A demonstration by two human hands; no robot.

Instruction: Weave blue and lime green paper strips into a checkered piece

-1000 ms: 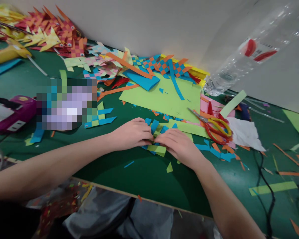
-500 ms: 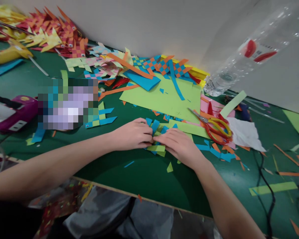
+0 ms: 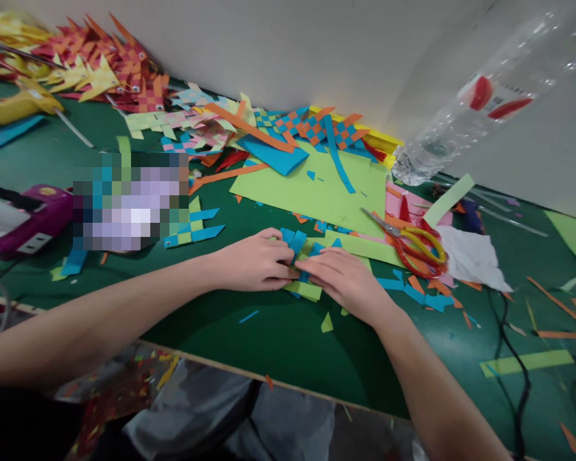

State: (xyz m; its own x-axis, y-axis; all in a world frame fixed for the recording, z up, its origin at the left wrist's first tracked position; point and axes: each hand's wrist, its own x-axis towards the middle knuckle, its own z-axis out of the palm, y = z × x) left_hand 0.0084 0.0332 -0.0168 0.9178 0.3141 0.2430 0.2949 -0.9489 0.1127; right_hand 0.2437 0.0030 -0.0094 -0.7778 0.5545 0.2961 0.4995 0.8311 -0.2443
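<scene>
Blue and green paper strips [image 3: 309, 292], partly interlaced, lie on the table under both hands. My left hand [image 3: 252, 262] holds their left side, its fingers curled and closed on the paper. From the right, my right hand [image 3: 349, 280] pinches the strips, fingers together and tips nearly touching the left fingertips. Fingers cover the middle of the weave. To the left lies a finished-looking woven paper fish [image 3: 196, 229] in blue and green. Scissors [image 3: 415, 246] with red and yellow handles rest to the right of my right hand.
A green paper sheet [image 3: 317, 182] lies behind the hands, with woven fish [image 3: 321, 128] beyond it. A clear plastic bottle [image 3: 480, 109] stands back right. A yellow glue gun [image 3: 22, 105] and purple power strip [image 3: 33, 221] are left. A black cable [image 3: 523, 371] runs at right.
My left fingers have shifted slightly toward the right fingertips and lower on the strips. The green strip nearest me has moved a little right. My right hand is almost still.
</scene>
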